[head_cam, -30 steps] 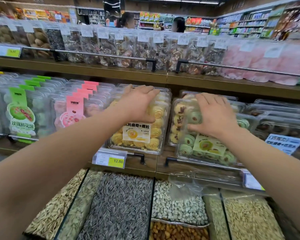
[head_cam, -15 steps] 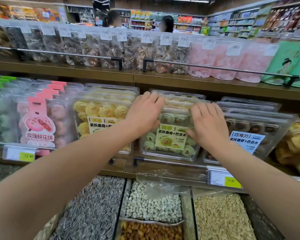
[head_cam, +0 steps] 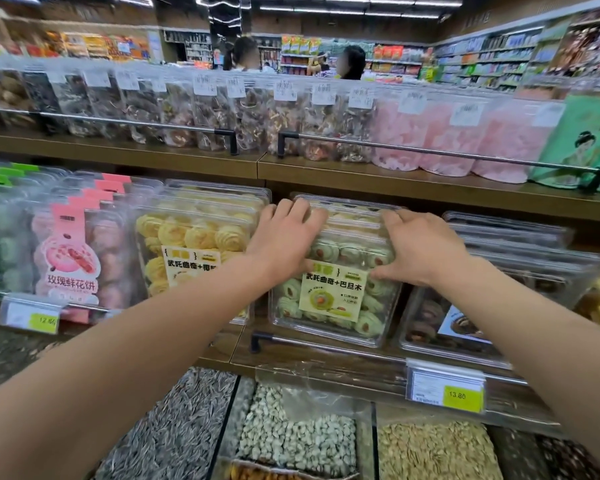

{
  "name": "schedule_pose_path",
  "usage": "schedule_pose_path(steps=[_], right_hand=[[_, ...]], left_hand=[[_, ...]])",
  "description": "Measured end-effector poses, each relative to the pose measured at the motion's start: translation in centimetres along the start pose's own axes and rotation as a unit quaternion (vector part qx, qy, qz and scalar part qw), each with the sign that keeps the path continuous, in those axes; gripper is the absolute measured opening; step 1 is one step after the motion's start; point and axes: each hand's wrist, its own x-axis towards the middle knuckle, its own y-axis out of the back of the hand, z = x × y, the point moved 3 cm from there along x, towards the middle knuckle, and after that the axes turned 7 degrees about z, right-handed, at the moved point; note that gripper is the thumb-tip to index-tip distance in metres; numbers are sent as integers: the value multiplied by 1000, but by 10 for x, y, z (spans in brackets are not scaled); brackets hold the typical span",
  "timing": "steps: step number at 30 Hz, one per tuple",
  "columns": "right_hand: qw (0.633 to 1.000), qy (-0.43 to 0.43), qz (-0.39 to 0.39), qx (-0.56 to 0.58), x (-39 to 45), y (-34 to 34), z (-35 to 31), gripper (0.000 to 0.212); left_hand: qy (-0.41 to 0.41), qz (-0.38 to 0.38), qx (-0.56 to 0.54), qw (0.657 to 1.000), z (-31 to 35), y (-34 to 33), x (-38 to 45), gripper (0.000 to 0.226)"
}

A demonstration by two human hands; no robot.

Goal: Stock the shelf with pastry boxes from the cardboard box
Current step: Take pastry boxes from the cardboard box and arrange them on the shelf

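Both hands have slid up since a moment ago, from the label area to the top corners of the front green pastry box point(head_cam: 329, 299). Left hand point(head_cam: 284, 239) now lies over the box's upper left corner, fingers point(head_cam: 300, 211) loosely curled over the top edge. Right hand point(head_cam: 421, 247) covers the upper right corner, fingers bent over the edge and thumb pressed against the clear front. That box stands tilted back on the middle shelf point(head_cam: 326, 356) behind the rail point(head_cam: 326, 344), in front of others of its kind, between the yellow cookie box point(head_cam: 187, 251) and the chocolate pastry box point(head_cam: 440, 323)
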Motion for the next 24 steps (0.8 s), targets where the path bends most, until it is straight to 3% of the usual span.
schedule_pose_path(steps=[5, 10, 17, 24], right_hand=[[998, 28, -13, 51, -4, -1, 16, 112], [999, -47, -25, 5, -7, -3, 21, 117], [1000, 3, -15, 26, 7, -11, 10, 114], [989, -80, -120, 25, 21, -6, 23, 142]], left_hand=[[-3, -6, -26, 1000, 13, -4, 7, 98], [9, -92, -25, 995, 8, -2, 25, 119], [16, -86, -18, 996, -5, -2, 22, 112], [4, -117, -7, 993, -5, -3, 28, 123]])
